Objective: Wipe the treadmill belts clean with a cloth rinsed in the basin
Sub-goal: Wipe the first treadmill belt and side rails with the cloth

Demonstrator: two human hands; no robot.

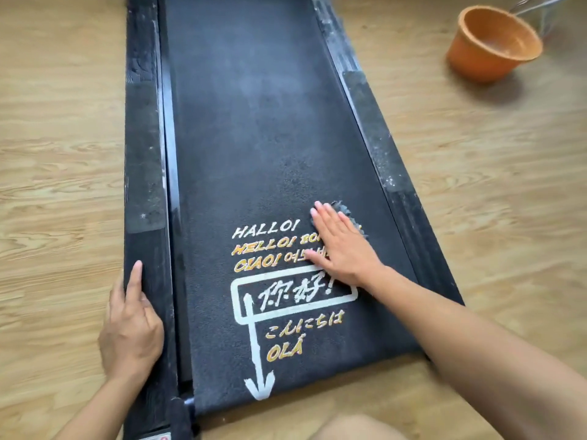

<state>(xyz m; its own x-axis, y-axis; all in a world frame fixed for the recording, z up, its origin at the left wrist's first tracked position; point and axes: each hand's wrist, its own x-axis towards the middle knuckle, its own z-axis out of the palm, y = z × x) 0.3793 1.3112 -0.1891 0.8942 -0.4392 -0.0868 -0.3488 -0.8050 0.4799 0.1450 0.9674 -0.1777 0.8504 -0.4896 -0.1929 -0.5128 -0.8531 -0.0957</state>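
The black treadmill belt (254, 131) runs away from me down the middle of the head view, with white and gold greetings and a white arrow printed near its near end. My right hand (341, 246) lies flat with straight fingers on a dark cloth (344, 210), pressing it onto the belt's right side over the print. Only the cloth's far edge shows past my fingers. My left hand (131, 322) rests on the treadmill's left side rail (143, 160), index finger stretched forward and the other fingers bent over the rail's edge.
An orange basin (492, 42) stands on the wooden floor (60, 122) at the far right, next to a clear container at the frame's corner. The right side rail (378, 144) looks dusty. My knee shows at the bottom edge.
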